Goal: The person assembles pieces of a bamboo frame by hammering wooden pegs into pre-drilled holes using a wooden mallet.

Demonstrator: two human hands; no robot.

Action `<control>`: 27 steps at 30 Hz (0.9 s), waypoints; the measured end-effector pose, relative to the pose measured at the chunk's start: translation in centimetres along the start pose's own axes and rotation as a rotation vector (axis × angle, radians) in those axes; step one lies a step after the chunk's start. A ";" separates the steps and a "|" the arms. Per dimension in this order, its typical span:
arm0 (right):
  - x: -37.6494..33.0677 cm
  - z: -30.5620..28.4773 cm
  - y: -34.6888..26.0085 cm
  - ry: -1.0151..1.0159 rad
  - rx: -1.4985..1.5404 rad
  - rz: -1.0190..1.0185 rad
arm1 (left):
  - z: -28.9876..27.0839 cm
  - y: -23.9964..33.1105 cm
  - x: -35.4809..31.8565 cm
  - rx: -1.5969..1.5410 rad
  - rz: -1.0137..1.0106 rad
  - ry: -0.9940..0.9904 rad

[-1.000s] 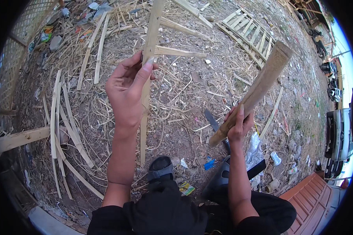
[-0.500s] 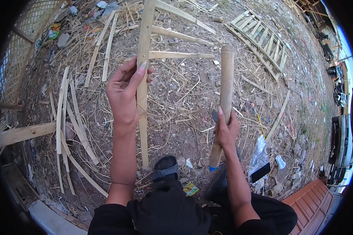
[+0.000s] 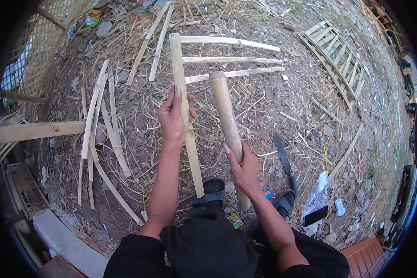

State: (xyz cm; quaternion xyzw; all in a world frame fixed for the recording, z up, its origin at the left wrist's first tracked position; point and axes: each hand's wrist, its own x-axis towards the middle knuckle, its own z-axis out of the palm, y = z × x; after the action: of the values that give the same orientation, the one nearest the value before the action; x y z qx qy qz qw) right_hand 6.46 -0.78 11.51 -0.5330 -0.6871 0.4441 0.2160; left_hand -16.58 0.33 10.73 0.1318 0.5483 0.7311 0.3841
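Observation:
My left hand [image 3: 173,118] is closed around a flat bamboo strip [image 3: 190,139], just below where three thin bamboo slats [image 3: 231,60] join its upper part and reach out to the right. Two small fastener heads show on the strip near the joints. In my right hand [image 3: 243,170] is a thick round bamboo stick [image 3: 224,109], gripped at its lower half. Its upper end leans left and overlaps the lowest slat in view; I cannot tell whether they touch. A dark-bladed machete [image 3: 284,155] lies on the ground to the right of the stick, beside my sandalled foot.
Loose bamboo strips [image 3: 97,109] lie at left by a wooden beam [image 3: 37,133]. A slatted bamboo panel [image 3: 336,60] is at far right. A black phone [image 3: 315,216] and a clear plastic bag [image 3: 316,194] lie near my right leg. Shavings cover the ground.
The slatted bamboo piece has come down, its top end now in view. The thick stick has swung left toward it, tilting. The machete, mostly hidden behind the stick before, now shows fully.

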 end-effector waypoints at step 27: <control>2.5 0.2 -1.3 -0.010 0.183 0.136 | 5.8 1.6 1.0 0.094 0.191 -0.134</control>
State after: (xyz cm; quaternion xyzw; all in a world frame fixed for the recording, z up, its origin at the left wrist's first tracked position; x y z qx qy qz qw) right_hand 4.77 1.37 12.13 -0.5542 -0.6069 0.5213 0.2297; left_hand -14.34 4.91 14.07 0.2498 0.5398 0.7276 0.3418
